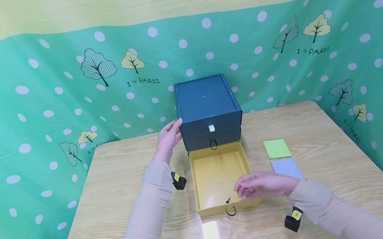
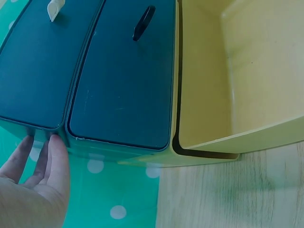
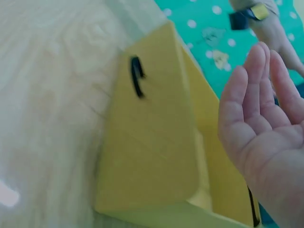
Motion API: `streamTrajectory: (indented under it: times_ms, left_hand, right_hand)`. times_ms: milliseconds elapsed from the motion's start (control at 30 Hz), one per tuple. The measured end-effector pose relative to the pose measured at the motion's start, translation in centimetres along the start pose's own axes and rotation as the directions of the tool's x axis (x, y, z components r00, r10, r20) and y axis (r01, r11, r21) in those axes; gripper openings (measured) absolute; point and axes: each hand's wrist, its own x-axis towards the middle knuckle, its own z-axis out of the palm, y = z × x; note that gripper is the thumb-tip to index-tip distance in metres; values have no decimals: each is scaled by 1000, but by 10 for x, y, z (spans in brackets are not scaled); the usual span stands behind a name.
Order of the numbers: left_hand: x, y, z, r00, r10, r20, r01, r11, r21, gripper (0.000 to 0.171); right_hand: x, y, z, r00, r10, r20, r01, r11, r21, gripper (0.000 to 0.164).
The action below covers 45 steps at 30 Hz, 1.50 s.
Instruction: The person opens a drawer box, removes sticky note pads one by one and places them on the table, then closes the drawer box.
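A small dark blue drawer box point(image 1: 204, 96) stands at the back of the table, its lowest yellow drawer point(image 1: 217, 166) pulled far out. Inside that drawer I see only a bare bottom. My left hand point(image 1: 169, 139) touches the box's left side near the top front corner; in the left wrist view its fingertips point(image 2: 56, 142) rest against the side wall. Over the yellow drawer's front right corner hovers my right hand point(image 1: 264, 183), fingers loosely bent and nothing in them. A black loop handle point(image 3: 137, 78) hangs on the drawer's front.
A green paper square point(image 1: 277, 148) and a blue one point(image 1: 286, 167) lie right of the drawer, the blue partly behind my right hand. The upper drawers carry a white knob point(image 1: 211, 128) and a black loop point(image 1: 213, 144). A patterned curtain point(image 1: 250, 58) hangs behind the table.
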Motion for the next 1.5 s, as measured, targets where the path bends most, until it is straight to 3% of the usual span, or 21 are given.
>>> streamTrajectory:
  times_ms: [167, 300, 500, 633, 800, 1033, 1500]
  left_hand:
    - [-1, 1, 0, 1000, -6, -3, 6, 1000, -3, 59]
    - [-1, 2, 1, 1000, -2, 3, 2, 1000, -12, 58]
    - [0, 1, 0, 1000, -2, 3, 2, 1000, -16, 58]
    - [1, 0, 0, 1000, -4, -1, 4, 1000, -12, 58]
    - [0, 0, 1, 1000, 1, 2, -1, 1000, -3, 59]
    - [1, 0, 0, 1000, 0, 1, 0, 1000, 3, 60]
    - [1, -1, 1, 1000, 6, 3, -6, 1000, -7, 59]
  right_hand:
    - [3, 9, 10, 995, 65, 80, -64, 998, -13, 33]
    - [2, 16, 13, 986, 133, 95, -129, 990, -52, 46]
    - [0, 30, 14, 965, 228, 132, -223, 973, -56, 48]
    - [2, 42, 17, 949, 292, 122, -291, 956, -23, 46]
    - [5, 56, 23, 936, 348, 52, -349, 937, 24, 43]
    - [10, 74, 31, 938, 344, -46, -328, 922, 206, 49]
    - [19, 86, 35, 953, 299, -51, -243, 853, 462, 43]
